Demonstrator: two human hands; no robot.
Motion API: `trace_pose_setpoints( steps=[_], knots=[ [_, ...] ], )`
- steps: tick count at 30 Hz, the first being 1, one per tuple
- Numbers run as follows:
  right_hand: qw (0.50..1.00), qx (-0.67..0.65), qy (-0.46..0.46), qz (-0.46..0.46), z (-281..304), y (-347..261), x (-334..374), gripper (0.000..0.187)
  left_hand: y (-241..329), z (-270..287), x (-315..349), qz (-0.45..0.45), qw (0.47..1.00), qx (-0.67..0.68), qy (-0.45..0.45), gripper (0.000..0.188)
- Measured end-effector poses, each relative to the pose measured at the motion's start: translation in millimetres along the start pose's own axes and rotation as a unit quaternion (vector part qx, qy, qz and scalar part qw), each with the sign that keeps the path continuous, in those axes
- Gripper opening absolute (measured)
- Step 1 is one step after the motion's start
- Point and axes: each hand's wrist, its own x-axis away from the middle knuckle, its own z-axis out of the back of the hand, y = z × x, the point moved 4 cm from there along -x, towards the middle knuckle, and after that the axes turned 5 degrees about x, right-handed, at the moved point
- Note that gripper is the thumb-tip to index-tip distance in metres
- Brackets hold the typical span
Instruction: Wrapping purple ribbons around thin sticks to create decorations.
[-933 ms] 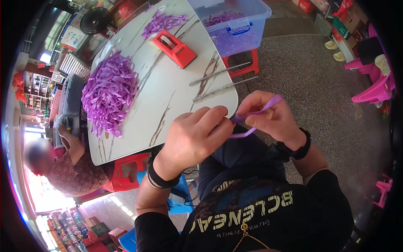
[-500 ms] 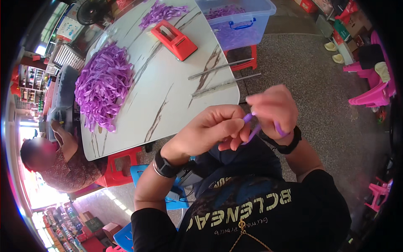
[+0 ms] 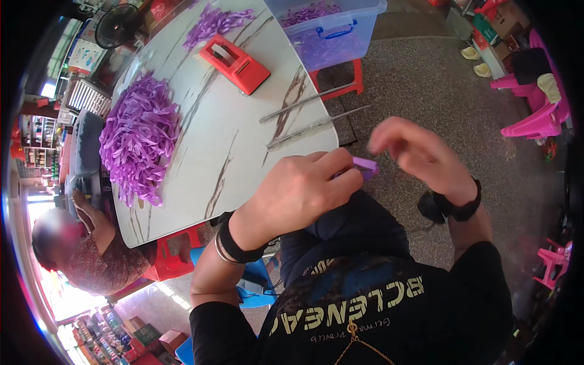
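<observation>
My left hand (image 3: pixel 310 185) is closed on a purple ribbon strip (image 3: pixel 365 166), whose end sticks out past the fingertips just off the table's near corner. Apart from it, to the right, my right hand (image 3: pixel 417 150) is raised with its fingers loosely curved and a little blurred; I see nothing in it. On the white marbled table (image 3: pixel 207 158) lies a big heap of purple ribbon strips (image 3: pixel 140 137) at the left. A smaller purple pile (image 3: pixel 217 24) sits at the far end, near a red tape dispenser (image 3: pixel 235 64).
Two thin metal rods (image 3: pixel 298 104) jut over the table's right edge. A clear plastic bin (image 3: pixel 334 39) with purple strips stands on a red stool (image 3: pixel 340 85). Another person (image 3: pixel 91 249) sits at the left. A black fan (image 3: pixel 118 25) is at the far left, and pink chairs (image 3: pixel 535 115) stand at the right.
My right hand has let go of the purple strip and moved right, away from my left hand. The left hand has turned back-up, still holding the strip. The whole view has shifted slightly.
</observation>
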Motion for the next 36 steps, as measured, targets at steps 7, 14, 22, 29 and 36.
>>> trace_pose_setpoints(
  steps=[7, 14, 22, 29, 36],
  knots=[
    [0.984, -0.004, -0.092, -0.152, 6, 22, -10, 0.024, -7, -4, -4, 0.017, 1.0, 0.013, 0.005, 0.015],
    [0.887, 0.407, 0.053, 0.212, 13, -1, -14, 0.01, -39, -39, -7, 0.183, 0.788, 0.587, 0.029, 0.015],
    [0.964, 0.255, 0.072, 0.037, 32, 17, -2, 0.012, -61, -68, -18, 0.206, 0.713, 0.667, -0.067, 0.022],
    [0.963, 0.201, 0.129, -0.125, 64, 31, -5, 0.018, -88, -44, -21, 0.231, 0.873, 0.423, 0.071, 0.02],
    [0.907, 0.29, 0.305, -0.028, 106, 85, -37, 0.019, -132, -36, -18, 0.293, 0.871, 0.316, 0.237, 0.02]
  ],
)
